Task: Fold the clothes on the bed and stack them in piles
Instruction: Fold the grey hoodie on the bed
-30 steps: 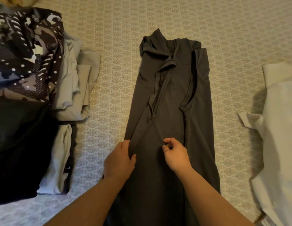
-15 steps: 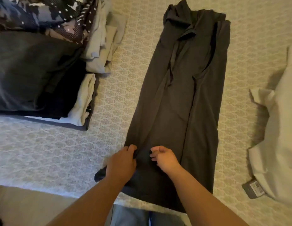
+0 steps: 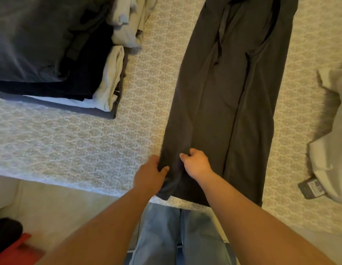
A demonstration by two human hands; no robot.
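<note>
A long dark grey garment (image 3: 223, 96) lies lengthwise on the patterned bed cover (image 3: 70, 138), folded into a narrow strip that runs from the top of the view to the bed's near edge. My left hand (image 3: 150, 174) grips its lower left edge, with the thumb curled over the cloth. Just to the right, my right hand (image 3: 196, 162) pinches a fold of the same garment with curled fingers. At the upper left sits a pile of folded clothes (image 3: 51, 54), dark ones on top of pale ones.
Pale beige garments (image 3: 128, 20) lie beside the pile. A white garment (image 3: 332, 134) with a dark label (image 3: 312, 188) lies at the right. The bed's near edge runs below my hands; my jeans (image 3: 175, 236) and the floor show beneath. A red and black item (image 3: 11, 240) sits lower left.
My view has dropped toward the near bed edge. Both hands slid down the garment to its lower end, and the left hand went from lying on the cloth to gripping its edge.
</note>
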